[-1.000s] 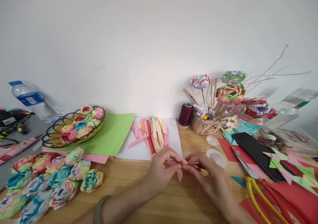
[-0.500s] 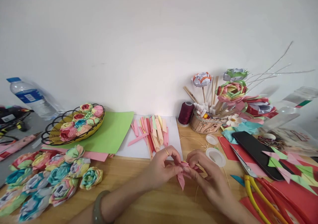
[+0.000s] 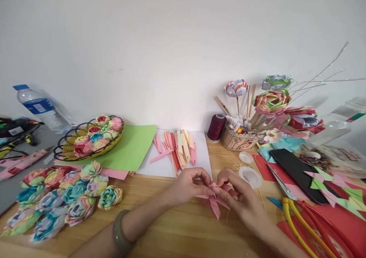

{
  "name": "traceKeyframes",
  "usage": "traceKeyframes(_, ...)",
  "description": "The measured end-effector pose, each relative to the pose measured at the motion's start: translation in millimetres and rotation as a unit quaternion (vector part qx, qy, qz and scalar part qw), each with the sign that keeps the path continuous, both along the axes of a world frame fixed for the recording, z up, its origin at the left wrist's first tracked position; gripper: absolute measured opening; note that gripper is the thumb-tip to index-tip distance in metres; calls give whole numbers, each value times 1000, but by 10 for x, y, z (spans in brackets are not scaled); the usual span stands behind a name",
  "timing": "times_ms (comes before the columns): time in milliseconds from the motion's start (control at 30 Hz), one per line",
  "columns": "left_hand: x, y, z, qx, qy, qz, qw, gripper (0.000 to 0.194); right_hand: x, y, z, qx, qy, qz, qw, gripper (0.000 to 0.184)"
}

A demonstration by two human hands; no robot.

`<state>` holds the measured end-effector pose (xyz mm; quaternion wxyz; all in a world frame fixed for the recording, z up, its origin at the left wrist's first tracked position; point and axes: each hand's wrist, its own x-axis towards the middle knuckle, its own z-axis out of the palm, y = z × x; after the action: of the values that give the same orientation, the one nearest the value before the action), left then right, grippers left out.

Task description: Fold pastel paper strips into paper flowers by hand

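Low over the wooden table, a folded pink paper piece (image 3: 214, 206) with several pointed ends is pinched between my two hands. My left hand (image 3: 192, 187), with a ring on one finger, grips its left side between thumb and fingertips. From the right, my right hand (image 3: 236, 193) pinches the same piece, thumb in front. Its centre is partly covered by my fingers. Just beyond my hands, folded paper strips (image 3: 180, 149) in pink, peach, red, yellow and green lie on a white sheet (image 3: 203, 158).
Paper flowers (image 3: 76, 191) cover the table's left side, and more fill a yellow basket (image 3: 65, 145) on green paper (image 3: 137, 143). At right are dark red thread (image 3: 216, 128), a small basket (image 3: 240, 139) of sticks and flowers, white lids (image 3: 250, 177), a phone (image 3: 297, 174) and yellow-handled scissors (image 3: 294, 223).
Both hands still pinch the pink paper piece. It has turned or spread a little, and more of its points now show below my fingers. The whole view has shifted slightly.
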<state>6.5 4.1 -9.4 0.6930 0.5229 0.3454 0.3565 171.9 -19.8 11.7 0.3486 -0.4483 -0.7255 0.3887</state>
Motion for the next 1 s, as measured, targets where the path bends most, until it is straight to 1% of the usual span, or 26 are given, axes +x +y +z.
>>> traceKeyframes(133, 5, 5, 8, 0, 7, 28, 1000, 33, 11, 35, -33, -115, 65, 27, 991, 26)
traceKeyframes(233, 3, 15, 16, -7, 3, 38, 999, 33, 14, 48, -69, -156, 92, 32, 983, 28)
traceKeyframes(333, 9, 24, 10, -28, -17, 46, 998, 35, 5, 61, -80, -159, 97, 22, 982, 28)
traceKeyframes(433, 20, 34, -8, -31, -25, 67, 997, 36, -14, 76, -70, -160, 105, 7, 982, 30)
traceKeyframes(533, 23, 38, -15, -29, -18, 74, 997, 36, -30, 84, -66, -167, 103, -9, 980, 32)
traceKeyframes(633, 15, 33, -3, -34, -8, 74, 997, 35, -36, 83, -80, -166, 100, -19, 981, 33)
traceKeyframes(767, 6, 22, 16, -59, -3, 57, 997, 35, -38, 82, -106, -167, 88, -23, 982, 32)
traceKeyframes(1000, 4, 29, -4, -67, -6, 55, 996, 34, -14, 92, -115, -174, 81, -6, 981, 24)
